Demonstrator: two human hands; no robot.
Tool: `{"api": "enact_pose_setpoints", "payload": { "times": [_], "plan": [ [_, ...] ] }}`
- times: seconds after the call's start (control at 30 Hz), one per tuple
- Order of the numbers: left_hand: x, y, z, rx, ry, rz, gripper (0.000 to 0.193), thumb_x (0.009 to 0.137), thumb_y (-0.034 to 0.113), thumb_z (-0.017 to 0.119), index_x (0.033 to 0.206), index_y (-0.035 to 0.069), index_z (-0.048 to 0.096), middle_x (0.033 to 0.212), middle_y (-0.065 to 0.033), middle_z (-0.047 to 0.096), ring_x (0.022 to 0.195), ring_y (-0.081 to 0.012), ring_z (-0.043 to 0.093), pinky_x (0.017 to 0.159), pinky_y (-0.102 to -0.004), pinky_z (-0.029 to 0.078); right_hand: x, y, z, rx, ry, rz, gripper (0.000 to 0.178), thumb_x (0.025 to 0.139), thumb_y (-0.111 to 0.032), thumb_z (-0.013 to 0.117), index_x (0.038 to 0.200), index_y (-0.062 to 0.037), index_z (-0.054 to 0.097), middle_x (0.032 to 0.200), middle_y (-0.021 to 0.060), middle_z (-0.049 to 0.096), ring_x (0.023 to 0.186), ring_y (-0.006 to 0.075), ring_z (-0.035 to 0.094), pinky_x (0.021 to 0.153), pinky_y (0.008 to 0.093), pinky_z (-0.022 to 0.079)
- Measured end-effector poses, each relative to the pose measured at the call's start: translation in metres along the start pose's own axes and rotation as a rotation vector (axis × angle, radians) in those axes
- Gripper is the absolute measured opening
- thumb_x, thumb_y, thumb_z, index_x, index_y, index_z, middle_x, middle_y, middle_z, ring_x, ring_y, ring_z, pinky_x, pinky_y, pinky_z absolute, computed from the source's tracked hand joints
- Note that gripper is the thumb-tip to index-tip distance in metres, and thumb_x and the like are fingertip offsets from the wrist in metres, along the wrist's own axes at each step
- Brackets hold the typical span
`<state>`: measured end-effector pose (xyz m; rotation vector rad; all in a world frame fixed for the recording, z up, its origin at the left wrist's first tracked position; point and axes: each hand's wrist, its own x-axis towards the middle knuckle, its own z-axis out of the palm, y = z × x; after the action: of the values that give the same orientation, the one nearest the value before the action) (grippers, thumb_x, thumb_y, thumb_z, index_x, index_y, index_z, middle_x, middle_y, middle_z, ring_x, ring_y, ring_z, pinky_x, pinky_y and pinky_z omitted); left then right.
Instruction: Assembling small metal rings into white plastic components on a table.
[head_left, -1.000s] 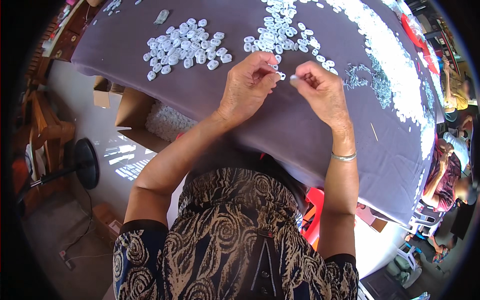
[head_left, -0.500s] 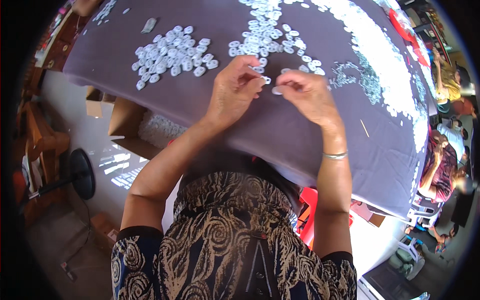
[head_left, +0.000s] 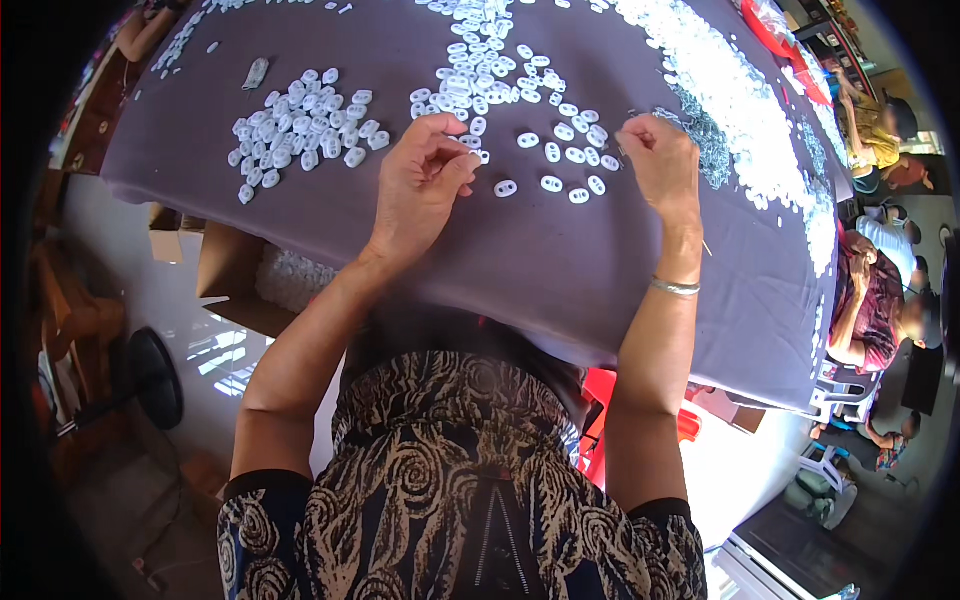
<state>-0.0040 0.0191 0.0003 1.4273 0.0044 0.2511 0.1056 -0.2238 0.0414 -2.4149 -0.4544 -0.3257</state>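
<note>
My left hand (head_left: 425,185) is raised over the near part of the cloth-covered table, fingers curled, thumb and forefinger pinched together. At its fingertips shows a small white oval piece (head_left: 484,157) with holes. To the right, my right hand (head_left: 660,165) has its fingertips pinched beside a heap of small grey-green metallic bits (head_left: 714,150). Whatever those fingers hold is too small to make out. Between the hands several loose white oval pieces, such as one white oval piece (head_left: 506,188), lie spread on the dark cloth.
A pile of white oval pieces (head_left: 310,125) lies left, with a strip of more pieces (head_left: 480,65) farther back. A broad white heap (head_left: 745,100) runs along the right. An open cardboard box (head_left: 230,265) stands below the table's left edge. Other people sit at far right.
My right hand has moved right, away from a white oval piece now lying on the cloth, to the grey-green bits. My left hand keeps its pinch. The whole view has shifted slightly.
</note>
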Motion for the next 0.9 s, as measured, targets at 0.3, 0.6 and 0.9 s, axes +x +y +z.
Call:
{"api": "enact_pose_setpoints", "payload": {
  "times": [0.3,0.6,0.9],
  "plan": [
    [0.001,-0.001,0.000,-0.006,-0.001,-0.003,0.027,0.085,-0.002,0.060,0.109,0.004,0.050,0.084,-0.0043,0.059,0.071,-0.0080,0.057,0.060,-0.0218,0.049,-0.003,-0.001,0.007,0.011,-0.175,0.102,0.012,0.076,-0.008,0.067,0.085,-0.0011,0.067,0.067,0.0025,0.062,0.062,0.0082,0.055,0.060,0.0236,0.045],
    [-0.001,0.001,0.002,0.013,-0.005,0.002,0.026,0.086,-0.002,0.060,0.110,0.004,0.053,0.084,-0.0043,0.059,0.073,-0.0086,0.056,0.062,-0.0228,0.049,-0.004,-0.016,0.022,0.267,-0.148,0.027,0.005,0.078,-0.003,0.066,0.082,-0.0005,0.064,0.068,-0.0031,0.059,0.063,0.0033,0.051,0.058,0.0193,0.042],
    [0.000,0.000,0.001,0.009,-0.020,0.007,0.024,0.085,0.000,0.061,0.107,0.006,0.053,0.084,-0.0013,0.058,0.072,-0.0056,0.055,0.061,-0.0213,0.048,-0.003,-0.018,0.019,0.601,-0.237,0.109,0.003,0.083,-0.001,0.066,0.085,-0.0026,0.064,0.071,-0.0051,0.058,0.064,0.0014,0.049,0.056,0.0170,0.037]
  ]
}}
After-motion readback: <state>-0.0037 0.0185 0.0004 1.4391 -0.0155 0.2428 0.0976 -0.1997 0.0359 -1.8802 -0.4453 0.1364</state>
